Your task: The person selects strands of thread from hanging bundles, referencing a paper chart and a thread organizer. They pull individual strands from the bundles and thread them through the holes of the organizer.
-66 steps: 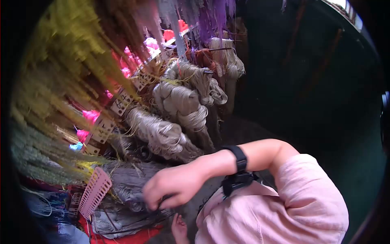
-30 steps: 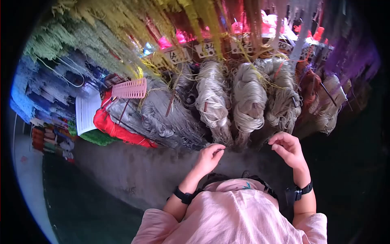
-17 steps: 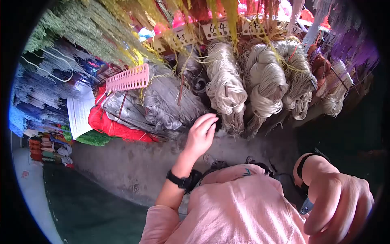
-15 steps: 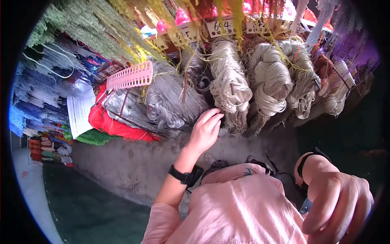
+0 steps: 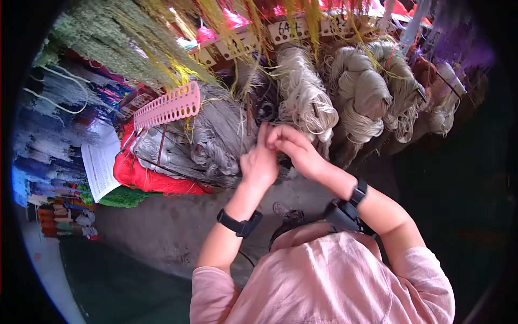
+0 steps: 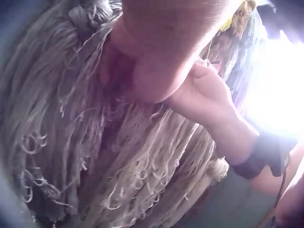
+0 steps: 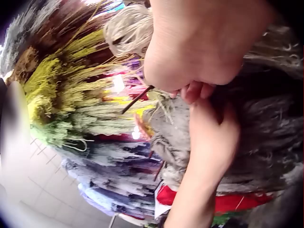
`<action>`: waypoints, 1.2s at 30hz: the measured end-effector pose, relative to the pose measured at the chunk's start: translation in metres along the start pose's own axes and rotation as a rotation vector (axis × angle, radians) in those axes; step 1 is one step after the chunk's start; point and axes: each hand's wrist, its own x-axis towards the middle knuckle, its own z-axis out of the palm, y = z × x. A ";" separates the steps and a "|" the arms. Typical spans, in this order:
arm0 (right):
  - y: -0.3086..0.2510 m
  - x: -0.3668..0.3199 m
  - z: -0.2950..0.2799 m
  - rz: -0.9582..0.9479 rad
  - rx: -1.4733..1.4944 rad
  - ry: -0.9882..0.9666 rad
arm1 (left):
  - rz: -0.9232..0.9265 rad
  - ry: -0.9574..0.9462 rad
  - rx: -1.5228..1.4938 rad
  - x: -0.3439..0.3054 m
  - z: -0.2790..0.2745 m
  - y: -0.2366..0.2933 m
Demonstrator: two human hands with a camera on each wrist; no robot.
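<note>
My left hand (image 5: 259,166) is among the hanging yarn skeins, index finger pointing up toward a dark grey skein (image 5: 263,89). Right against its fingertips is my right hand (image 5: 294,148), fingers bent, reaching across from the right. In the right wrist view, the curled fingers of that hand meet the left hand (image 7: 211,128). Grey skeins (image 5: 216,129) hang just left of both hands, and a cream skein (image 5: 305,89) on a peg is just right. Loose yarn ends (image 6: 142,175) dangle below the hands in the left wrist view. I cannot tell whether the fingers pinch any strand.
A pink plastic strip with holes (image 5: 167,107) lies over the grey skeins. Beside it are a red skein (image 5: 156,178) and a printed sheet (image 5: 101,162). Numbered cards (image 5: 288,29) line the rack above, under hanging yellow yarn (image 5: 213,21). More cream skeins (image 5: 361,92) hang rightward.
My right hand has come from close to the camera at lower right to meet the left hand. The left hand has shifted slightly left and up, its index finger now extended.
</note>
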 end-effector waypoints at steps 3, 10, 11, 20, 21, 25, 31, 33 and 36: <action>0.020 0.007 -0.011 -0.040 -0.255 0.123 | 0.083 0.140 0.096 -0.007 0.008 -0.013; 0.029 -0.010 -0.039 0.144 -0.911 0.276 | 0.121 0.159 0.154 -0.010 0.003 -0.015; 0.029 -0.008 -0.039 0.203 -0.937 0.280 | 0.114 0.170 0.171 -0.011 0.004 -0.016; 0.062 -0.004 -0.014 0.118 -0.909 0.447 | 0.063 0.163 0.175 -0.016 0.000 -0.012; 0.057 -0.011 -0.014 0.167 -0.921 0.400 | 0.065 0.170 0.166 -0.016 -0.001 -0.012; 0.087 -0.004 -0.039 0.122 -0.999 0.430 | 0.062 0.174 0.133 -0.015 0.000 -0.013; 0.104 0.029 -0.071 0.008 -1.118 0.265 | 0.108 0.209 0.125 -0.016 0.002 -0.017; 0.089 0.031 -0.077 0.118 -1.013 0.184 | 0.096 0.184 0.124 -0.015 -0.001 -0.018; 0.026 0.020 -0.064 0.128 -0.872 0.192 | 0.073 0.161 0.120 -0.016 -0.001 -0.021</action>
